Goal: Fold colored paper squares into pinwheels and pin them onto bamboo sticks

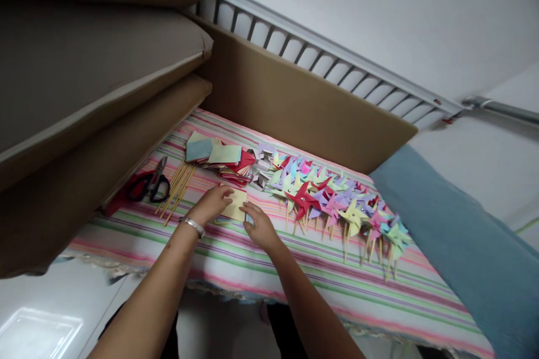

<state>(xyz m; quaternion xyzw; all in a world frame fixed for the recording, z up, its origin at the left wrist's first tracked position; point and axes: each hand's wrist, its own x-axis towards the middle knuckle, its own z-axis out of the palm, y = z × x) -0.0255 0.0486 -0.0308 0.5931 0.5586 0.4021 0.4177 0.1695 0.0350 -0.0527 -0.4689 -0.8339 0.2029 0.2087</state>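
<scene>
On the striped cloth point(236, 269) both hands work a pale yellow paper square point(236, 205): the left hand point(211, 203), a bracelet point(194, 226) at its wrist, lies flat with fingers pressed on the sheet's left part, while the right hand point(260, 227) pinches its lower right corner with curled fingers. Just behind lies a stack of coloured paper squares point(219, 157), with bamboo sticks point(177, 190) and red-handled scissors point(149, 185) to the left. Finished paper pinwheels point(332, 199) lie in a row to the right.
</scene>
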